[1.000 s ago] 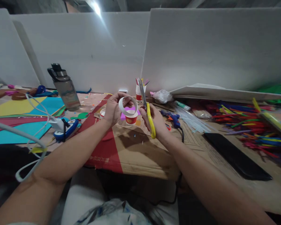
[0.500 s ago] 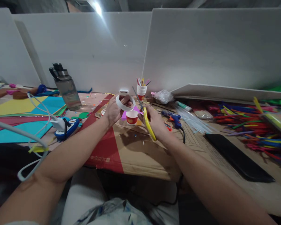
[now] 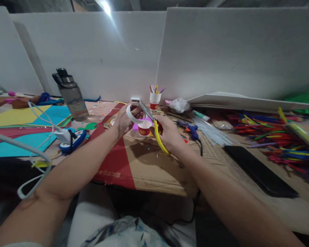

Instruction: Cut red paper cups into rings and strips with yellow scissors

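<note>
My left hand (image 3: pixel 123 120) is closed on a white ring (image 3: pixel 129 114), seemingly of paper, with the fingertips inside the loop. In my right hand (image 3: pixel 170 133) is a pair of scissors (image 3: pixel 158 137) with yellow handles. Their blades point up and left and reach the ring's upper right side; whether they bite into it I cannot tell. Just below the ring stands a red and white paper cup (image 3: pixel 144 131). Bits of purple paper (image 3: pixel 135 127) show around that cup.
Cardboard (image 3: pixel 154 171) covers the table. Behind stands a paper cup stack (image 3: pixel 155 99) with pens. To the right lie a blue glue gun (image 3: pixel 193 130), clear sticks, a black phone-like slab (image 3: pixel 260 171) and colourful pipe cleaners (image 3: pixel 262 133). A bottle (image 3: pixel 73 99) and coloured sheets (image 3: pixel 18 144) are left.
The scissors have moved left with my right hand, and their blades have swung over to the white ring. My left hand still holds the ring in nearly the same place.
</note>
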`<state>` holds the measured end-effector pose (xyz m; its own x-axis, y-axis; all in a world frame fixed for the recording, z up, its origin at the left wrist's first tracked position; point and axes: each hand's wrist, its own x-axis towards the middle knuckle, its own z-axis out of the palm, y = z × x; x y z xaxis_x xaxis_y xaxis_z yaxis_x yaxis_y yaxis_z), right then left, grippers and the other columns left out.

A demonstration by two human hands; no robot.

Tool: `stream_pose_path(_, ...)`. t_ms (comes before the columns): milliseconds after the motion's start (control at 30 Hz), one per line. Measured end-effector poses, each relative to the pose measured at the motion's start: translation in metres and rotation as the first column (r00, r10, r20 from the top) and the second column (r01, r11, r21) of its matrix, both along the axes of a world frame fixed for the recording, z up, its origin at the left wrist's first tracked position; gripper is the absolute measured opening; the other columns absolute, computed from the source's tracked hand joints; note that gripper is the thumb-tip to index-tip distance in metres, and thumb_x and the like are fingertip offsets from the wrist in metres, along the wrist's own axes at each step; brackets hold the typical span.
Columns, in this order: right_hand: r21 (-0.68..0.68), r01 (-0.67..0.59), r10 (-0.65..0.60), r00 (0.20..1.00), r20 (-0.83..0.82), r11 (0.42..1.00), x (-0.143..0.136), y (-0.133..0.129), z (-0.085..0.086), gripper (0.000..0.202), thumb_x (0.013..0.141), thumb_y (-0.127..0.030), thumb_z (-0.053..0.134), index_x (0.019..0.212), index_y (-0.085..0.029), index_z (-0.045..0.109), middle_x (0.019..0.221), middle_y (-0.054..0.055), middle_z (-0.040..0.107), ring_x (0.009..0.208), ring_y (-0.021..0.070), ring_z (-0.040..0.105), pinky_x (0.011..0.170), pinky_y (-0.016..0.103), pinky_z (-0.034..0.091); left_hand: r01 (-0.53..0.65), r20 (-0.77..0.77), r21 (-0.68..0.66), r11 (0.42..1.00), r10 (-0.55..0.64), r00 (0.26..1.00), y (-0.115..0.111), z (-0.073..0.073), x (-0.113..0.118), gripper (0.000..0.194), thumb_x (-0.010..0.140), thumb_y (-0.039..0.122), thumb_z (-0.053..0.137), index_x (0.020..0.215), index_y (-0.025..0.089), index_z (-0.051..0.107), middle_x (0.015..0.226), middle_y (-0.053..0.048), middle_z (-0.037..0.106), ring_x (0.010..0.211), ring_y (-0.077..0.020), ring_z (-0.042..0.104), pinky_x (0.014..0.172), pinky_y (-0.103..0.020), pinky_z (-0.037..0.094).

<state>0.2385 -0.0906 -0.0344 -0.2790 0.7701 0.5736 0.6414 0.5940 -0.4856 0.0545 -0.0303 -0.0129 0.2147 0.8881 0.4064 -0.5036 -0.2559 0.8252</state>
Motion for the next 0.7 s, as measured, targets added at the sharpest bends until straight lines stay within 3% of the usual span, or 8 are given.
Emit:
stream_pose_path(400, 0.029, 0.025, -0.026, 0.998, 0.049, 0.999, 0.0, -0.0048, 0.0042, 0.021, 0.089, -0.029, 0.054, 0.105, -0.02, 0.065, 0.09, 0.008, 0.061, 0.076, 0.0205, 0.051, 0.071, 0.033, 0.042, 0.07, 0.045, 0.043, 0.997, -0.072, 0.996, 0.0039, -0.002, -0.0033, 0.023, 0.067, 0.025, 0.086, 0.075, 0.014, 0.067, 0.069, 0.001, 0.061, 0.059, -0.0063, 0.056, 0.058, -0.02, 0.046)
stream_pose_path(700, 0.063, 0.037, -0.042, 0.995, 0.089, 0.997, 0.0009, -0.0057, 0.0048, 0.021, 0.088, -0.028, 0.053, 0.104, -0.02, 0.065, 0.089, 0.008, 0.063, 0.077, 0.0215, 0.052, 0.071, 0.033, 0.041, 0.046, -0.047, 0.01, 0.999, -0.045, 0.998, 0.0036, 0.0016, -0.0053, 0.028, 0.067, 0.032, 0.085, 0.071, 0.015, 0.064, 0.063, 0.001, 0.058, 0.054, -0.0062, 0.052, 0.053, -0.02, 0.042)
